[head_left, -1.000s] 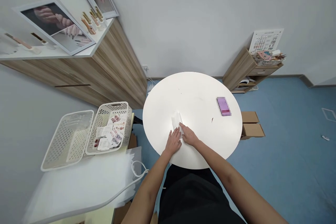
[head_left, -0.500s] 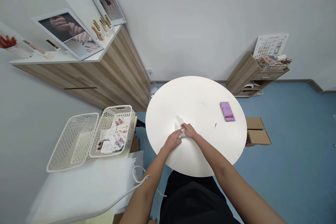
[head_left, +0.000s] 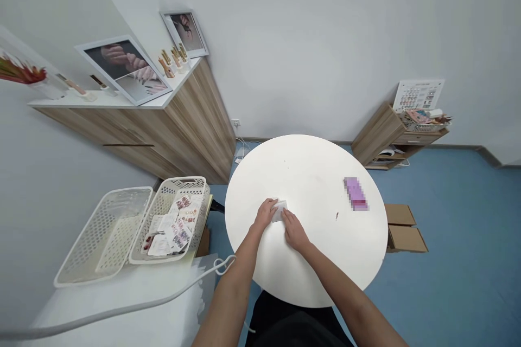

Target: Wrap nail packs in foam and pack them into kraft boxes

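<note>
A small white tissue, folded into a rough square, lies on the round white table, left of its middle. My left hand is closed on the tissue's left side, fingertips over its upper left edge. From the lower right, my right hand holds its right edge under the fingers, close to the tabletop. What lies beneath the fingers is hidden. Farther right on the table are a small reddish-brown mark and a blurred purple pack.
Left of the table, a white basket of printed cards stands beside another white basket on a side surface. A white cable crosses near my left forearm. Cardboard boxes sit on the floor at right. A wooden cabinet stands at back left.
The loose, crumpled tissue is now a flatter, neater folded square. My left hand has moved up to its left side, and my right hand down to its right side. The view has tilted upward.
</note>
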Demonstrator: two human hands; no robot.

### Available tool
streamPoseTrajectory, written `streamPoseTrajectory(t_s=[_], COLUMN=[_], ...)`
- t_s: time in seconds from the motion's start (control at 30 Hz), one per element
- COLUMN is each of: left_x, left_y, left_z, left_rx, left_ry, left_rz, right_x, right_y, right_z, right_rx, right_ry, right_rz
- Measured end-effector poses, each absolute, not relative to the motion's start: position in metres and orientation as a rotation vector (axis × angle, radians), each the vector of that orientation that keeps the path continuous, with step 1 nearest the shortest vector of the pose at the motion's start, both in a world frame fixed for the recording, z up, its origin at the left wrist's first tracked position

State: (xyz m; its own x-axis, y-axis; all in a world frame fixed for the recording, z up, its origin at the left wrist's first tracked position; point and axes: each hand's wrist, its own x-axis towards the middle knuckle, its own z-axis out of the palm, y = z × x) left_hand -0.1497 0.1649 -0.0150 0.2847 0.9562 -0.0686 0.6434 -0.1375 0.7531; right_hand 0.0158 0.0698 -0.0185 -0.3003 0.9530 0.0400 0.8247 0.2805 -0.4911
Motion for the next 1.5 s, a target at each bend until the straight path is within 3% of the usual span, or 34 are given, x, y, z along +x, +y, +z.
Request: streamPoseTrajectory(t_s=[0.3,0.6,0.87,1.13,1.5], left_x=[-0.131,-0.121,-0.191,-0.283,-0.389], left_y=[0.121,0.060,-0.033,-0.188,-0.388], left_z=[-0.027,-0.018,0.000,0.013,0.010], left_rx=[1.976,1.897,1.509,1.081,0.715], left_ry=[1.609,1.698,2.181,2.626,2.960], left_rz=[0.703,0.573,0.520,0.659,0.622], right_x=[0.016,0.033,0.006,-0.122,-0.282], right_y=[0.081,0.096,0.102,0.026,-0.149], right_z=[-0.008,-0.005,-0.008,0.009,0.018], right_rx=[-1.753,-1.686,-1.253,-0.647,-0.106], right_ry=[-2.420,-2.574,-2.609,-2.813,-3.135], right_rz=[0.655,0.559,0.219,0.479,0.648])
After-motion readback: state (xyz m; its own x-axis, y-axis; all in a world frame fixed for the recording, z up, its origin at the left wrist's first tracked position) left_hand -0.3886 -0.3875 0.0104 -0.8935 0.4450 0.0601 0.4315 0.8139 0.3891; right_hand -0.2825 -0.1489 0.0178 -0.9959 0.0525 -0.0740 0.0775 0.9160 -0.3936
